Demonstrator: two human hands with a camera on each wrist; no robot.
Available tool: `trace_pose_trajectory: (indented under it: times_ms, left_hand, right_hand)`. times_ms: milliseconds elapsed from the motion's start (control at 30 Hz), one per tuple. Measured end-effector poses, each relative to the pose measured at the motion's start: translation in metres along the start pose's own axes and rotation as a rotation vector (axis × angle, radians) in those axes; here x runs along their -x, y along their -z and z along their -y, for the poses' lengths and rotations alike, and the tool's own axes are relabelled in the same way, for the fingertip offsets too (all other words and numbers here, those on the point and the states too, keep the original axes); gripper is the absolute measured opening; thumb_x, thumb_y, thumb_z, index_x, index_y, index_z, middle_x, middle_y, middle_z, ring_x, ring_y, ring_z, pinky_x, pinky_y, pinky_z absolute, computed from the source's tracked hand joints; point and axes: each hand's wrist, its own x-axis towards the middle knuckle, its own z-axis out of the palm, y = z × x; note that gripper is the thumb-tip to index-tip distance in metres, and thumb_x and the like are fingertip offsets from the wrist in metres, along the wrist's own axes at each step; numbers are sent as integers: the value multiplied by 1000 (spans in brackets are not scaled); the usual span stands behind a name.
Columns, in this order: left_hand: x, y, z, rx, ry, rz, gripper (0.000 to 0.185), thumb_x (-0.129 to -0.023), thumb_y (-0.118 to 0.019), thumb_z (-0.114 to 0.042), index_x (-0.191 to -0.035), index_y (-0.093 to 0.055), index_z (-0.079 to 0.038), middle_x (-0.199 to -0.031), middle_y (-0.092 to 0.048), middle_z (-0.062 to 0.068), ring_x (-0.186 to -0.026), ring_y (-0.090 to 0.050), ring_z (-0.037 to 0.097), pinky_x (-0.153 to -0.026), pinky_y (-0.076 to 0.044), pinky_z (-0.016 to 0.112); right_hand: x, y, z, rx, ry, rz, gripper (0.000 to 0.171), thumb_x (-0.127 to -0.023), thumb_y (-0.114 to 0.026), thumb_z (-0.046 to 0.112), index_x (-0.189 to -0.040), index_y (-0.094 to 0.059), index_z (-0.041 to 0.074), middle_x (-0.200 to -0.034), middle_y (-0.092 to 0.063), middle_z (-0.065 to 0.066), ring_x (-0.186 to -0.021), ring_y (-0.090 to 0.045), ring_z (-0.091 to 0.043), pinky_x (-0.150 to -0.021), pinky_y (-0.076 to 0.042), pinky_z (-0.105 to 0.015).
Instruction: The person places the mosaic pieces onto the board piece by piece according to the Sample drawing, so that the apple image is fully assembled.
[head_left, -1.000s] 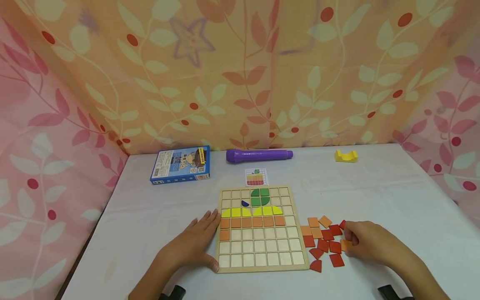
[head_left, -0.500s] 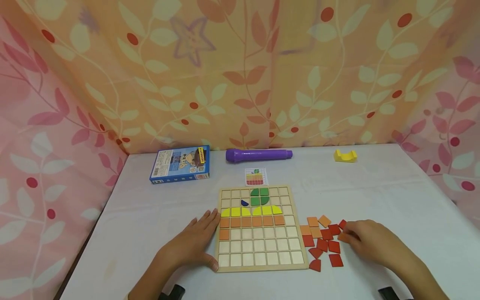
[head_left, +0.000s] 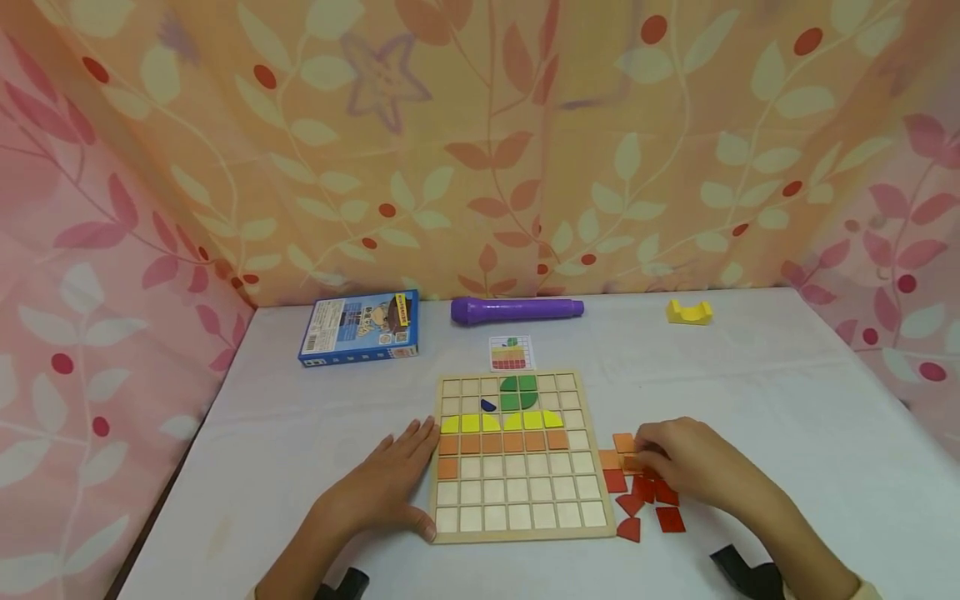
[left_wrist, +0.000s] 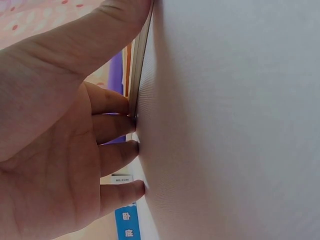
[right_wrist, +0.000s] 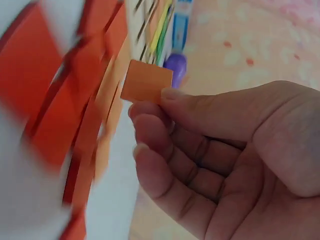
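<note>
My right hand (head_left: 693, 458) pinches an orange square tile (right_wrist: 146, 81) between thumb and fingers, above the loose pieces right of the board. Under and around it lie red tiles (head_left: 671, 520), some square and some with a curved side, and orange tiles (head_left: 623, 442). My left hand (head_left: 378, 487) lies along the left edge of the wooden grid board (head_left: 525, 537), its thumb at the near corner and fingers extended. On the board are green pieces (head_left: 519, 392), a row of yellow pieces (head_left: 470, 422), orange squares (head_left: 492, 443) and a small dark blue piece (head_left: 488, 406).
Behind the board lies a small pattern card (head_left: 511, 354). Farther back are a blue box (head_left: 360, 327), a purple microphone-shaped stick (head_left: 517, 310) and a yellow notched block (head_left: 689, 312). Floral curtains (head_left: 480, 167) enclose the white table at the back and sides.
My right hand has lifted the orange tile from the pile's right side and carried it left, over the other pieces toward the board. My left hand stays at the board's edge.
</note>
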Motion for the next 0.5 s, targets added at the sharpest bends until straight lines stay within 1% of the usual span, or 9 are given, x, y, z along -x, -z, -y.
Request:
trace_pose_trajectory:
  times_ms: [100, 233, 333, 500]
  left_hand:
    - [-1, 0, 0, 3, -3, 0, 133, -56, -87, -62, -158, -26, -2, -165, -18, 12, -152, -11, 33, -118, -18, 58]
    - [-1, -1, 2, 4, -15, 2, 133, -57, -86, -64, -158, -25, -2, -165, -17, 12, -152, -10, 33, -118, -18, 58]
    - [-1, -3, 3, -2, -16, 1, 133, -57, -85, -65, -158, -25, -2, -165, -17, 12, -152, -10, 33, -118, -18, 58]
    - [-1, -4, 5, -5, -11, -1, 134, -57, -85, -65, -158, -24, -3, -165, -16, 12, -152, -9, 33, -118, -17, 58]
  right_hand:
    - [-13, -5, 12, -62, 89, 14, 6, -89, -76, 12, -87, -72, 15, -71, -58, 12, -63, -49, -7, -58, -47, -24]
    - [-29, -18, 31, -126, 173, 19, 6, -91, -74, 11, -87, -71, 14, -73, -60, 12, -63, -49, -5, -56, -46, -24]
    - [-41, -30, 48, -134, 224, 6, 8, -92, -73, 10, -85, -71, 15, -74, -61, 14, -64, -50, -4, -57, -46, -24]
    - [-59, -48, 77, -104, 306, -50, 10, -91, -72, 8, -82, -71, 14, -73, -62, 14, -64, -51, -2, -61, -47, -24]
